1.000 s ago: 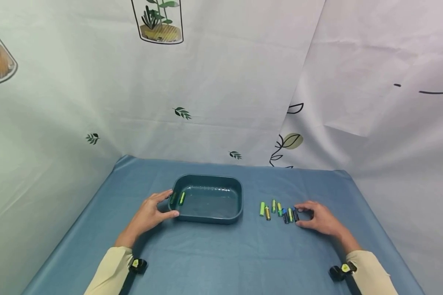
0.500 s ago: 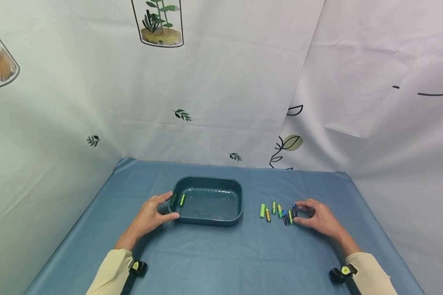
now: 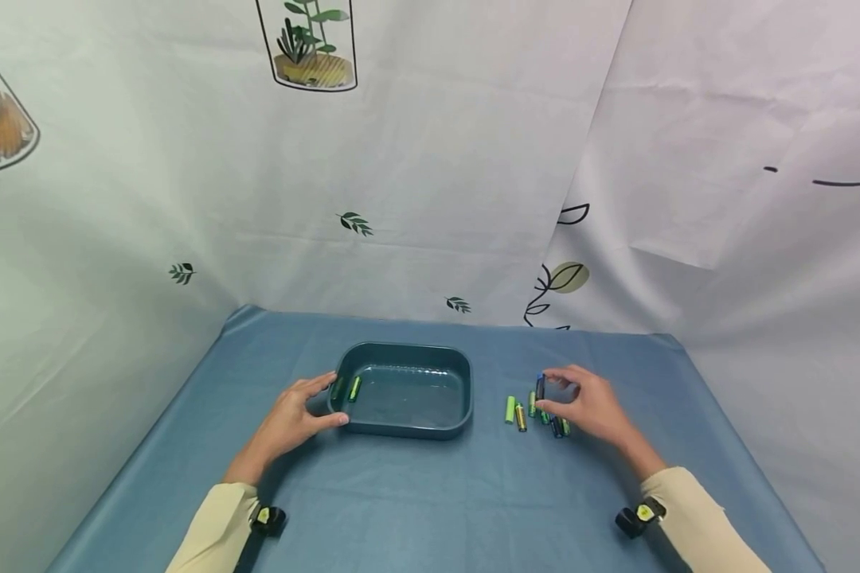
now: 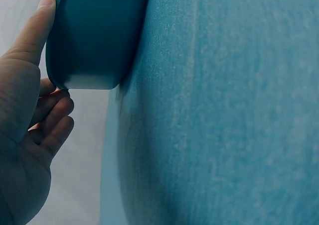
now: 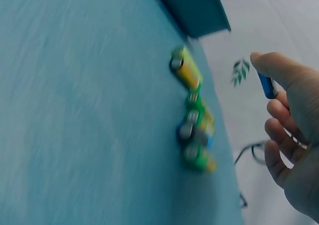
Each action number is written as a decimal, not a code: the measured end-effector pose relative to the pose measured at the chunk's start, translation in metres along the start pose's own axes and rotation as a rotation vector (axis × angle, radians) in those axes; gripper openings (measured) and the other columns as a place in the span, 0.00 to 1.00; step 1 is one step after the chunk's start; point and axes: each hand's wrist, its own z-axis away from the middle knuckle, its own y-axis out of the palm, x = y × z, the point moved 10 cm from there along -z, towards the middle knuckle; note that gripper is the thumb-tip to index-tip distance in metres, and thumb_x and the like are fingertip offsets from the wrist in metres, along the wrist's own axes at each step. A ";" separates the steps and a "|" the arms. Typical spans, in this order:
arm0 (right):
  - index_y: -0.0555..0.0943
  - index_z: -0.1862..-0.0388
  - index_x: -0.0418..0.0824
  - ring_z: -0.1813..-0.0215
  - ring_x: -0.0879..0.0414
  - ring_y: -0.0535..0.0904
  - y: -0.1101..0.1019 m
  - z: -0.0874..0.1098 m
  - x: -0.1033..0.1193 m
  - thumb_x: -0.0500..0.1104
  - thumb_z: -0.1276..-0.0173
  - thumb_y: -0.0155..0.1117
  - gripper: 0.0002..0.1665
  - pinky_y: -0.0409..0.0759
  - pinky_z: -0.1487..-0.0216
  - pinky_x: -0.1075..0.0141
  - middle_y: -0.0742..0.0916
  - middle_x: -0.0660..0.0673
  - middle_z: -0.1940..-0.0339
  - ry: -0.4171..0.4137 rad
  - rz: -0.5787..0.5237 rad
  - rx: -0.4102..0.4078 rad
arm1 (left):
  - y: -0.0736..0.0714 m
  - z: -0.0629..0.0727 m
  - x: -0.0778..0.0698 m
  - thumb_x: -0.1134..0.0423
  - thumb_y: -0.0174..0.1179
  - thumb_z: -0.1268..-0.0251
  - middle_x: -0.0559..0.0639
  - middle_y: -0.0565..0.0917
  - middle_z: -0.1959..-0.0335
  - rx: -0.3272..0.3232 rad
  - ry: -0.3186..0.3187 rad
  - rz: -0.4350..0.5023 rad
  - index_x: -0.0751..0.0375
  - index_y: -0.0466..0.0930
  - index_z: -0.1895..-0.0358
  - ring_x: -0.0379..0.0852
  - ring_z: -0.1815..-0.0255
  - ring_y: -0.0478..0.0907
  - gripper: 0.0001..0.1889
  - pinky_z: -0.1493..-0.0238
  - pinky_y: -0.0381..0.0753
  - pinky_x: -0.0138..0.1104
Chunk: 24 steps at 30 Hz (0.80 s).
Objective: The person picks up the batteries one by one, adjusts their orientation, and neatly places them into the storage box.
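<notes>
A dark teal rectangular dish (image 3: 408, 430) stands on the blue cloth. My left hand (image 3: 290, 418) holds its near left corner, thumb at the front rim and fingers at the left side; the left wrist view shows this thumb (image 4: 35, 33) along the dish wall (image 4: 94, 36). Inside the dish lies a green battery (image 3: 354, 388) near the left wall. My right hand (image 3: 588, 402) pinches a dark battery with a blue end (image 3: 541, 387) between thumb and fingers, raised above the cloth. Below it lie several batteries (image 5: 187, 68), partly hidden by the hand in the head view.
The blue cloth (image 3: 430, 501) covers the table. A pale printed curtain (image 3: 430, 159) hangs behind it and on both sides. A plain light-green battery (image 3: 510, 410) lies at the left end of the group, to the right of the dish.
My right hand has picked up the dark battery at the group's right end and moved left with it, over the other batteries. My left hand and the dish have stayed put.
</notes>
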 end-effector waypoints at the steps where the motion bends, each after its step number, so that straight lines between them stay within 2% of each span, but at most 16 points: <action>1: 0.86 0.41 0.45 0.61 0.52 0.80 0.001 -0.003 0.005 0.56 0.42 0.81 0.32 0.78 0.64 0.62 0.86 0.46 0.58 -0.003 -0.009 0.004 | 0.000 0.000 0.000 0.42 0.75 0.44 0.65 0.70 0.26 -0.001 0.000 -0.001 0.60 0.68 0.24 0.71 0.26 0.64 0.47 0.39 0.71 0.67; 4: 0.86 0.41 0.46 0.58 0.49 0.81 0.005 -0.011 0.019 0.56 0.41 0.81 0.32 0.79 0.63 0.61 0.86 0.44 0.57 -0.009 -0.028 0.013 | 0.000 0.000 0.001 0.42 0.75 0.44 0.65 0.70 0.26 -0.002 -0.001 -0.001 0.60 0.68 0.24 0.70 0.26 0.64 0.47 0.39 0.71 0.67; 12: 0.85 0.39 0.46 0.55 0.52 0.81 0.016 -0.032 0.052 0.56 0.40 0.80 0.32 0.81 0.59 0.61 0.87 0.48 0.53 -0.042 -0.078 0.042 | 0.001 0.000 0.003 0.41 0.74 0.44 0.65 0.71 0.26 -0.005 0.001 0.002 0.60 0.68 0.24 0.69 0.27 0.66 0.47 0.40 0.73 0.65; 19: 0.85 0.39 0.46 0.51 0.48 0.83 0.035 -0.052 0.080 0.57 0.41 0.80 0.33 0.82 0.56 0.57 0.87 0.47 0.51 -0.029 -0.136 0.075 | 0.002 0.002 0.005 0.41 0.74 0.44 0.65 0.70 0.26 -0.001 -0.009 0.007 0.59 0.68 0.23 0.70 0.27 0.65 0.47 0.39 0.72 0.66; 24: 0.84 0.38 0.45 0.52 0.51 0.83 0.052 -0.069 0.095 0.55 0.40 0.80 0.32 0.81 0.57 0.57 0.86 0.48 0.50 -0.025 -0.174 0.074 | 0.002 0.001 0.005 0.41 0.74 0.43 0.64 0.70 0.26 -0.003 -0.008 0.011 0.59 0.68 0.23 0.70 0.27 0.65 0.47 0.38 0.72 0.66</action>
